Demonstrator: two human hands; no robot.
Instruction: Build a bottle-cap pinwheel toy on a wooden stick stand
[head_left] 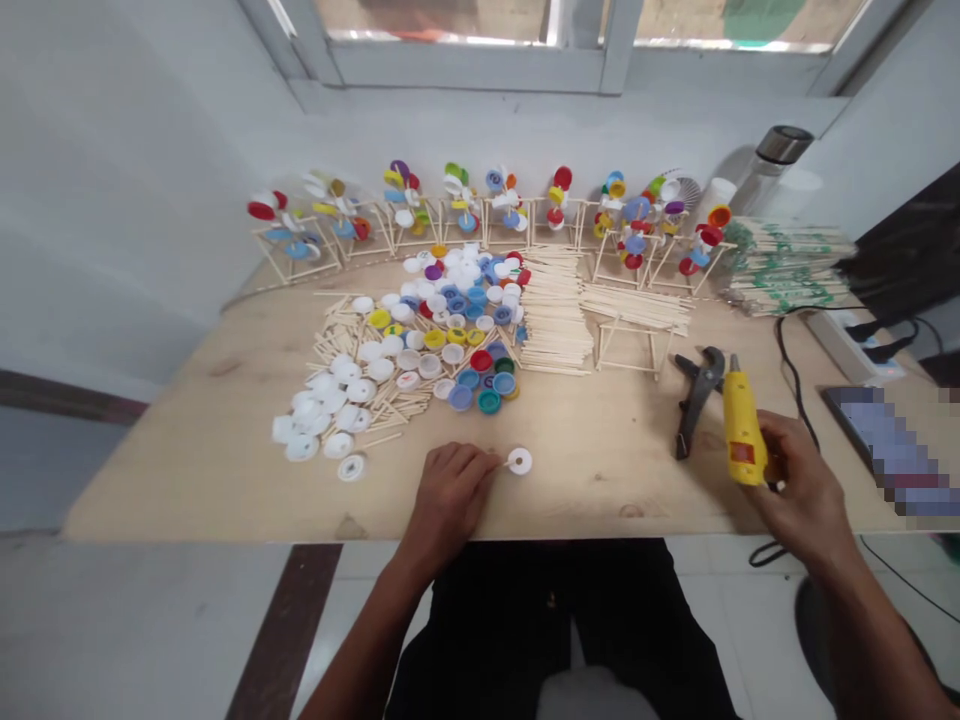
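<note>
Near the table's front edge, my left hand (452, 492) pinches a short wooden stick (507, 463). The stick's far end meets a white disc with a hole in its middle (526, 462), lying on the wood. On the right, my right hand (804, 490) is wrapped round a yellow hot glue gun (740, 415), its nozzle pointing away from me. Just left of the glue gun lies a black clamp-like tool (699, 400). Beyond my left hand are a heap of white caps (330, 400) and coloured bottle caps (480, 375).
Stick frames bearing coloured caps (405, 215) line the wall. Loose sticks (555, 320) and a bare stick frame (628, 345) lie mid-table. Rightward are bagged sticks (787, 265), a glass bottle (772, 165), a power strip (855, 345), a phone (892, 440) and black cables.
</note>
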